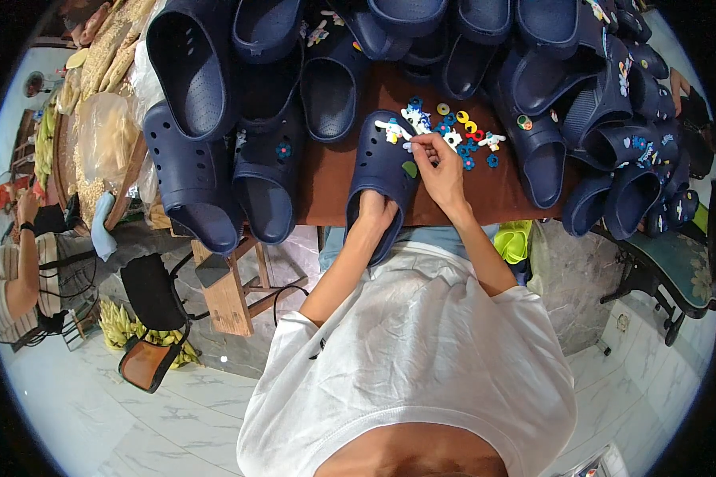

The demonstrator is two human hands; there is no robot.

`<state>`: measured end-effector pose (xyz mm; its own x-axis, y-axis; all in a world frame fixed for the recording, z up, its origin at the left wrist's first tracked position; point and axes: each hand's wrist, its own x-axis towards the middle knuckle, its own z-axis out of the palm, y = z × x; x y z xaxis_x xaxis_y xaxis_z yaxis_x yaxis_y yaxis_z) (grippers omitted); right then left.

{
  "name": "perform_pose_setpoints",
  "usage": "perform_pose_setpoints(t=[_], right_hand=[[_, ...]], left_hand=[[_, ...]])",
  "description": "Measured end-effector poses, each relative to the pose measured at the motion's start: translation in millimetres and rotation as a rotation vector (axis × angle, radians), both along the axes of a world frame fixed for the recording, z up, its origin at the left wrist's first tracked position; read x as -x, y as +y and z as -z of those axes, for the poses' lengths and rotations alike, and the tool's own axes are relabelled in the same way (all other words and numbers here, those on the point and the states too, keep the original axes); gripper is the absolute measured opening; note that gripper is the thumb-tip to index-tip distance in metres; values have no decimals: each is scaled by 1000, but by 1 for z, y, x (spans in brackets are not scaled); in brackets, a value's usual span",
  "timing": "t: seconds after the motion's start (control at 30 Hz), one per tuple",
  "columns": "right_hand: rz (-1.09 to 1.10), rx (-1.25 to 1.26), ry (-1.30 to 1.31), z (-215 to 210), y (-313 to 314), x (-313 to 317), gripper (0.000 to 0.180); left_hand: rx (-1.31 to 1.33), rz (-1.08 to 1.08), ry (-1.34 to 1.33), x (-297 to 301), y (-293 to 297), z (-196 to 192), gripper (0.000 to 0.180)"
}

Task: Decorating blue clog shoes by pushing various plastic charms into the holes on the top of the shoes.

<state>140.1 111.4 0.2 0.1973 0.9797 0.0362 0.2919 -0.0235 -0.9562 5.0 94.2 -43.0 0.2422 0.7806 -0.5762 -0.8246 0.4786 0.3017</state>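
A dark blue clog (371, 168) lies in front of me at the table's near edge, toe pointing away. My left hand (376, 208) reaches into its opening, and the fingers are hidden inside. Over the toe's right side, my right hand (442, 168) is closed in a pinch on a small white shoe charm (408, 146), partly covered by the fingertips. A white figure charm (392, 131) sits on the clog's upper, and a green charm (410, 168) is on its right side. Just beyond lie loose charms (469, 129), white, blue, red and yellow.
Many blue clogs (195, 171) stand piled left, behind and right (539, 159) on the brown tabletop (326, 179). Below left are a wooden stool (229, 298) and a black chair (153, 290). Another person (28, 278) sits far left. At right stands a dark green seat (676, 266).
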Motion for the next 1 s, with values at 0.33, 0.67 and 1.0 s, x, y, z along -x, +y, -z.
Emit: perform_pose_setpoints(t=[0.33,0.67,1.0], right_hand=[[-47,129,64,-2,7,-5,10],[-63,-278,-439,-7,-1,-3,8],[-136,-302,-542,-19,3,-4,8]], left_hand=[[26,-11,42,-3,-2,-10,38],[-21,-26,51,-3,-5,-6,38],[-36,8,52,-2,-6,-9,40]])
